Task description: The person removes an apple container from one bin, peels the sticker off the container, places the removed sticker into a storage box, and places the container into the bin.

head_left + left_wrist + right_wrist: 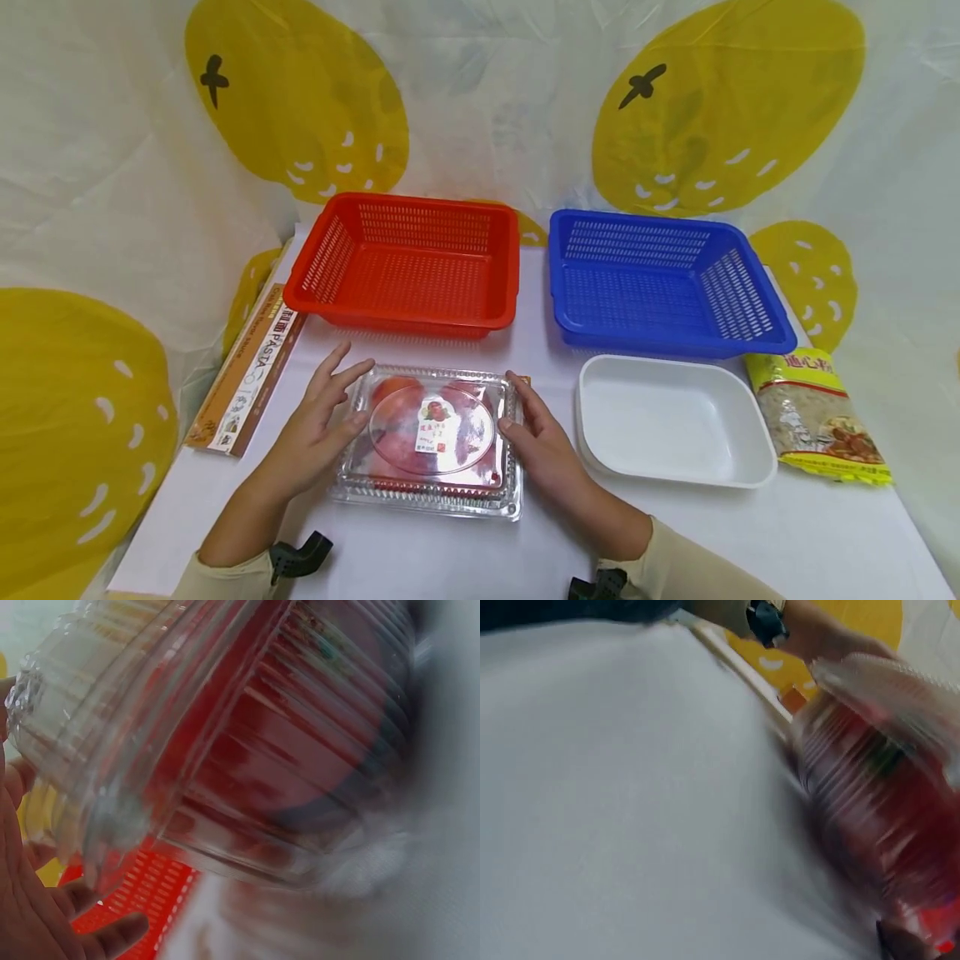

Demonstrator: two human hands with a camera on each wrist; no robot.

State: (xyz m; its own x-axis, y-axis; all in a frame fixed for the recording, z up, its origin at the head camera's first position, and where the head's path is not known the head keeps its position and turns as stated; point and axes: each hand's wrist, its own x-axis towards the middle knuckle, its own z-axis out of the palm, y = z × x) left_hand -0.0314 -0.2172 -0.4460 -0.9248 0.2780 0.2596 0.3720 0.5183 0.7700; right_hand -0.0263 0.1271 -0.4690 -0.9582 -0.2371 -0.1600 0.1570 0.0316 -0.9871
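Box position: the clear plastic box lies on the white table, directly between the two hands — inward of both sets of fingers.
Long axis: runs side to side, from one palm toward the other; the short sides face the fingers.
Left hand: fingers straight and spread, the thumb against the box's left edge, the other tips over its rear left corner; no curl around the rim is visible.
Right hand: fingers straight and close together, laid along the box's right edge — touching, not pinching.
Nearer hand: neither; both sit at the box's ends, about equally close.
Box appearance: transparent ribbed lid with a round raised panel and a small label; red fruit shows through, blurred in both wrist views.
Beyond the fingertips: a red basket and a blue basket.
Right of the right hand: a white tray, near but apart.
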